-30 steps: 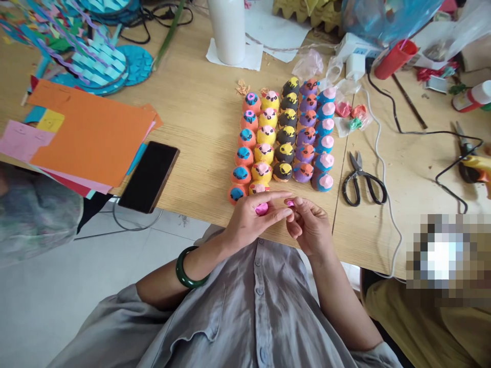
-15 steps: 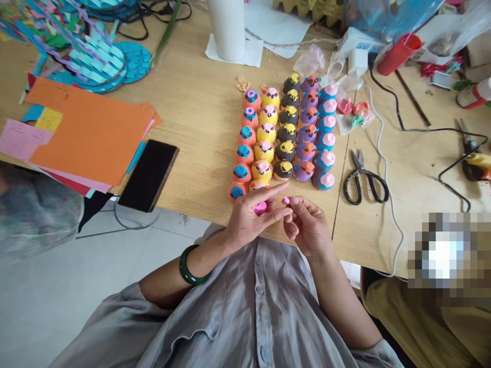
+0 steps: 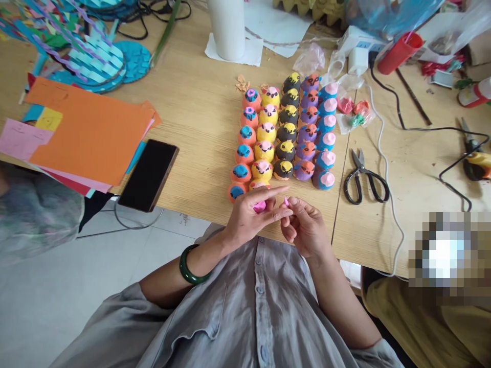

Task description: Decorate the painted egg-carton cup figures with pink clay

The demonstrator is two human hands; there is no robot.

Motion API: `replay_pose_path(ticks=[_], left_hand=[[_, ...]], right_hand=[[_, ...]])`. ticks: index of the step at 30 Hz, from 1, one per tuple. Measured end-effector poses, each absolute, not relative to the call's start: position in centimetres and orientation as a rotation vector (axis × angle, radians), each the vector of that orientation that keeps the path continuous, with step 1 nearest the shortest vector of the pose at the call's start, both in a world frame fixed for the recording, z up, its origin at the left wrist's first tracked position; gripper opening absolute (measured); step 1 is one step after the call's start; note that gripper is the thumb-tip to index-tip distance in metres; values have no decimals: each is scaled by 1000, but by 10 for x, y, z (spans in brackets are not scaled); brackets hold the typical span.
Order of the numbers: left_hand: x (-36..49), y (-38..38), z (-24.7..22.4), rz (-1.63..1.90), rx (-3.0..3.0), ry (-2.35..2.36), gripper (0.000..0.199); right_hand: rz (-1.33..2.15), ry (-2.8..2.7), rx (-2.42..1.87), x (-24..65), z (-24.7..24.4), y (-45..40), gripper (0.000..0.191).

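Note:
My left hand (image 3: 253,209) holds a lump of bright pink clay (image 3: 260,206) in its curled fingers, with the index finger stretched out and the thumb reaching toward the other hand. Between the thumb and finger of my right hand (image 3: 309,225) is a small pink clay piece (image 3: 286,202). The two hands nearly meet at the table's front edge. Just beyond them stand rows of painted or clay-covered egg-shaped figures: orange and blue ones (image 3: 244,152), yellow and pink ones (image 3: 264,151), black and yellow ones (image 3: 285,150), purple and orange ones (image 3: 306,151), and blue ones with pink tops (image 3: 326,159). My left hand partly covers the nearest yellow figure.
Black-handled scissors (image 3: 364,176) lie to the right beside a white cable (image 3: 391,204). Left are a phone (image 3: 148,175) and coloured paper (image 3: 92,133). Clay in plastic bags (image 3: 356,110), a red tube (image 3: 399,52) and a white cylinder (image 3: 227,30) stand farther back. People sit on both sides.
My right hand has shifted slightly left, closer to the left thumb. The small pink clay piece has turned and looks narrower. The figures have not moved.

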State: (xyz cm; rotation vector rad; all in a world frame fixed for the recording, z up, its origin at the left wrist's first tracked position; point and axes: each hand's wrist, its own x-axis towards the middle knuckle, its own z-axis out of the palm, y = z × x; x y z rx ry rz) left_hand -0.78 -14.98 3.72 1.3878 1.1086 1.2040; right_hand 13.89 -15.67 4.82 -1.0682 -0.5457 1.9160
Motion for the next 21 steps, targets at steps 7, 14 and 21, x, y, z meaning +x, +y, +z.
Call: replay_pose_path(ticks=[7,14,21], left_hand=[[-5,-151,37,1241,1403,1172,12],[-4,-151,39,1324,1289,1148,22],[-7,-151,38,1256,1422,1127,12]], right_hand=[[1858,-662,-1104,139,47,-159,41],[1898,-653,-1084,141,45,-160,42],[1964,-562,-979,144,47,-159,36]])
